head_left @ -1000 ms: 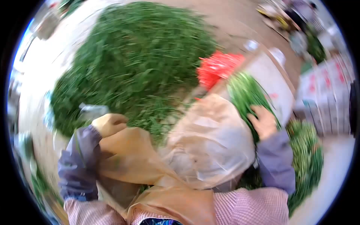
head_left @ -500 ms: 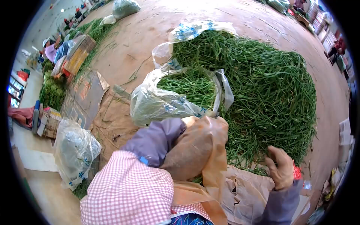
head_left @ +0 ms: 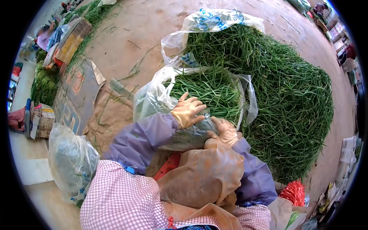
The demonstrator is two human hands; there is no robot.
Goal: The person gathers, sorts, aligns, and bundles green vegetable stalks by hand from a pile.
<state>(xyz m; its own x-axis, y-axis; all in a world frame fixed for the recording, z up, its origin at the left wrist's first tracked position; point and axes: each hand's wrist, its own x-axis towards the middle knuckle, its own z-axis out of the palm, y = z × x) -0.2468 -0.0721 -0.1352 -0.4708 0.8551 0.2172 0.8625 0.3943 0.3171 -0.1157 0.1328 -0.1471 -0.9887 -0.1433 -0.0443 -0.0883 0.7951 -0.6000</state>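
Note:
My left hand (head_left: pixel 188 110), in a tan glove, lies with fingers spread over the near rim of a clear plastic bag (head_left: pixel 147 100). Long green stalks (head_left: pixel 209 90) fill that bag. On the right side of the same rim, my right hand (head_left: pixel 225 132) touches the plastic with its fingers apart. Between and below the hands is a brown apron (head_left: pixel 199 176) over my knees. A large heap of green stalks (head_left: pixel 287 96) lies to the right, partly on a second clear bag (head_left: pixel 214 19).
Red strips (head_left: pixel 293 193) lie at the lower right. A stuffed clear bag (head_left: pixel 73 161) stands at the left, near a cardboard box (head_left: pixel 46 120). Flattened cardboard (head_left: pixel 76 96) covers the floor. Another person (head_left: pixel 44 38) sits at the upper left.
The view has swung back from the right side. My right hand has left the stalks at the right and come to the bag's rim; my left hand has moved onto the bag.

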